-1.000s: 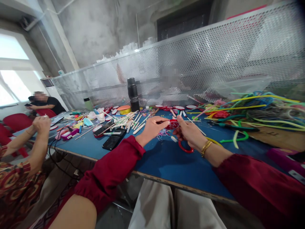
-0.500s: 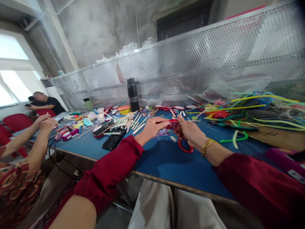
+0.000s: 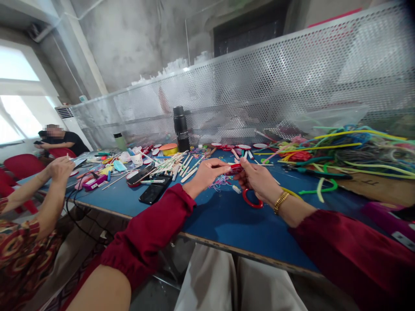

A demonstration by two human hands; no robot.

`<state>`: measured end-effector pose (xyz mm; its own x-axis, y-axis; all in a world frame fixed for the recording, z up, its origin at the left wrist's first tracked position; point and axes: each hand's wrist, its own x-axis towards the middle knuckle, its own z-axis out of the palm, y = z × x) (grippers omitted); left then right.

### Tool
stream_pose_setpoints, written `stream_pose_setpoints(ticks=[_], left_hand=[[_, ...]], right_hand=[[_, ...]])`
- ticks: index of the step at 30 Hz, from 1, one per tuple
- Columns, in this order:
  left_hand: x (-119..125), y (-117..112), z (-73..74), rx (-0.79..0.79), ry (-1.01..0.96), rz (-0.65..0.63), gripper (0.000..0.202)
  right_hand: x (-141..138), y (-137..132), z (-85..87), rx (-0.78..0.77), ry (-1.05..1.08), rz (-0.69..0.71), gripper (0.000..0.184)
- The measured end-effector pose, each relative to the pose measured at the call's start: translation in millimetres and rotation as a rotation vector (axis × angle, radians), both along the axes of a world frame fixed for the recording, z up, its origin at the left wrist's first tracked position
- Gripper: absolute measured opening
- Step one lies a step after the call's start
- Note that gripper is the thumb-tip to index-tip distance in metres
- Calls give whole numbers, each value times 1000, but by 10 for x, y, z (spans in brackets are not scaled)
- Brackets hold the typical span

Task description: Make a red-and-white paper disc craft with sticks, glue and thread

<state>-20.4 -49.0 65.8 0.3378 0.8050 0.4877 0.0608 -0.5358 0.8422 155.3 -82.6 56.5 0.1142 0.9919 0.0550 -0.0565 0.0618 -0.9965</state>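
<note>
My left hand [image 3: 207, 172] and my right hand [image 3: 257, 179] meet over the blue table [image 3: 220, 216], both pinching a small red round piece [image 3: 235, 168] held between them, now nearly flat and edge-on. A red ring-shaped handle [image 3: 251, 199] shows under my right palm, probably scissors; whether the hand grips it is hidden. A gold bracelet [image 3: 280, 201] circles my right wrist. A tangle of thin coloured threads [image 3: 220, 182] lies on the table just below my hands.
Several wooden sticks [image 3: 181, 166], two phones [image 3: 151, 185], a black flask [image 3: 181, 128] and coloured pipe cleaners [image 3: 343, 153] litter the table. A perforated metal screen [image 3: 275, 82] backs it. A person's hands [image 3: 60, 168] work at left; another person [image 3: 60, 139] sits far left.
The red round piece has tipped from face-on to nearly flat between my fingers. The neighbour's hands at left have shifted slightly.
</note>
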Motion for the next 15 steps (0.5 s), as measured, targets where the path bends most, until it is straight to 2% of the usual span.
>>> stream_pose_setpoints(ticks=[5,11,15], left_hand=[[10,-14,7,17,54,28,23],[15,-7,10,157,138,80,18],[11,-2,-1,159,131,129,14]], right_hand=[[-6,-4,22,-8,-5,-45,47],[-14,-19,47,-54,-19,-76,50],[-29,-43,54,-39,-70,-80,50]])
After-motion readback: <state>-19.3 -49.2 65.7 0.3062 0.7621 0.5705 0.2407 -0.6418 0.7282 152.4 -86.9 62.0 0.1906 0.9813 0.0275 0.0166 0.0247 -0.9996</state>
